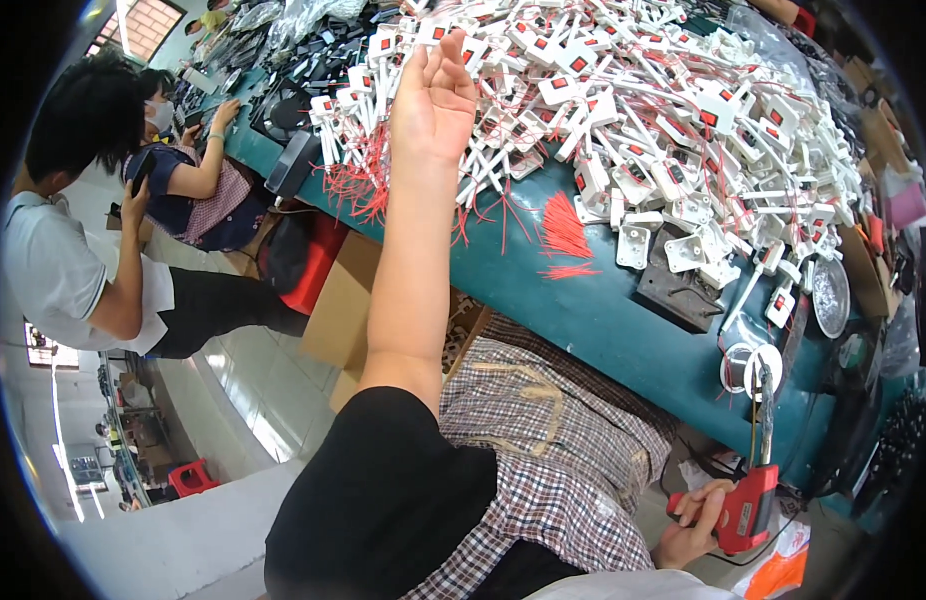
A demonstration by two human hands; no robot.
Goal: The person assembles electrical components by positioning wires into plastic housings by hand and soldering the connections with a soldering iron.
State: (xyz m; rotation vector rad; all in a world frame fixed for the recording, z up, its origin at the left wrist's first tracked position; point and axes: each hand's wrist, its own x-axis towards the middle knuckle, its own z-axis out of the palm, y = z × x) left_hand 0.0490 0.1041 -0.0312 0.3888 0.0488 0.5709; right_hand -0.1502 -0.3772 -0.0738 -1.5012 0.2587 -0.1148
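Observation:
My left hand [435, 105] is stretched out over the near edge of a big heap of white plastic parts [633, 110]. Its palm faces up, and the fingers are loosely bent with nothing seen in them. At the lower right, my right hand [688, 525] grips a red soldering gun [748, 512], whose long metal barrel points up beside a white spool [763, 370]. Many of the white parts carry small red-and-black switches and thin red wires. A bundle of cut red wires [563, 228] lies on the green tabletop [543, 310].
A dark metal block [676, 285] and a round metal dish [831, 298] sit on the table's right side. Black parts [313, 60] are piled at the far left. Two people stand or sit to the left, near a red stool [323, 265] and an open cardboard box [343, 310].

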